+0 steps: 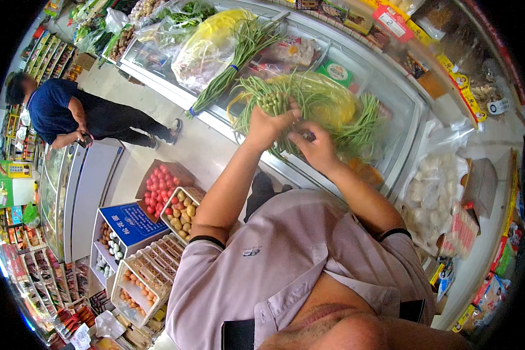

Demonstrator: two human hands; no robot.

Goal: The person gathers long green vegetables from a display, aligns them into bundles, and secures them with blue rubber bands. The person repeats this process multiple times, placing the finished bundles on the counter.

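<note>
A bunch of long green beans [274, 105] is in my left hand [269, 124], its cut ends gathered near my fingers. Close beside, my right hand [317, 144] has thumb and fingers at the same bunch; whether it grips anything is unclear. More long beans [361, 131] lie loose to the right, by a yellow plastic bag [332, 98]. Further left, another bunch of long beans [234, 65], tied with blue bands, rests on the glass-topped chest freezer [396, 168].
A large bag of leafy produce [205, 54] sits at the freezer's far left. Boxes of tomatoes [159, 186], potatoes [183, 214] and eggs [135, 293] stand on the floor at left. A person [54, 109] stands beyond, near another freezer [87, 192]. Packaged white goods [435, 192] are at right.
</note>
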